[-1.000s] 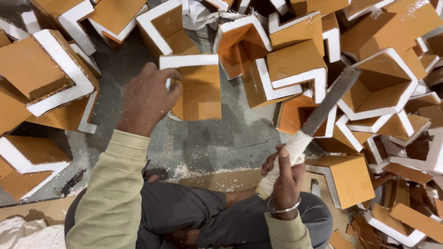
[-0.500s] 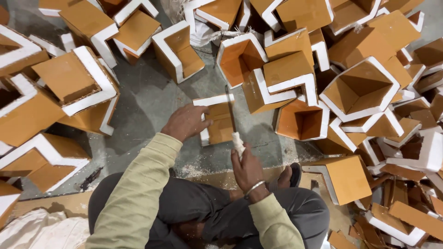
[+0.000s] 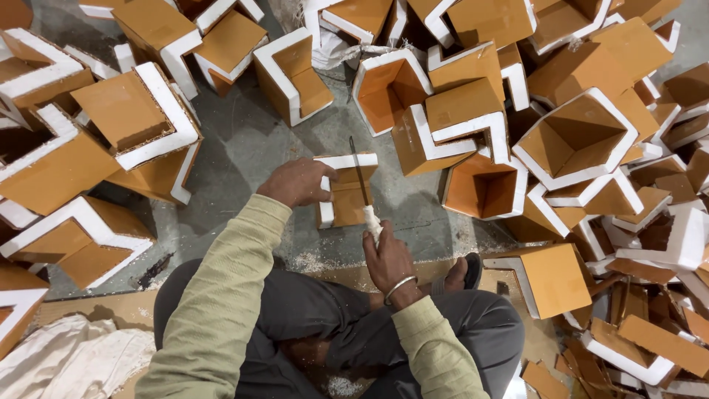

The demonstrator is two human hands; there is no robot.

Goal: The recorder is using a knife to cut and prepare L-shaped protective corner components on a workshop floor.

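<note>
Orange-and-white piece in hand: a small cardboard box section (image 3: 346,191) with a white foam rim, lying on the grey floor (image 3: 244,144) just in front of the seated person's knees
Left grip: left hand (image 3: 297,182) curled closed over the near left corner of the box section, fingers on its white edge, pressing it to the floor
Right grip: right hand (image 3: 387,258) fisted tight round the white-wrapped handle of a knife (image 3: 362,185); a metal bangle sits on the wrist
Blade: thin and dark; it runs away from the handle straight across the top of the box section, with its tip past the far white rim; whether the edge is in the cardboard cannot be told
Sleeves and legs: pale green sleeves on both arms; grey trousers, legs crossed; a sandalled foot (image 3: 465,272) shows just right of the right wrist
Floor nearby: white crumbs scattered between the box section and the knees
Surroundings: many like orange boxes (image 3: 576,133) with white rims heaped on the left, far side and right, several open and hollow; flat cardboard offcuts (image 3: 650,340) lie at lower right; a whitish sack (image 3: 70,358) lies at lower left
</note>
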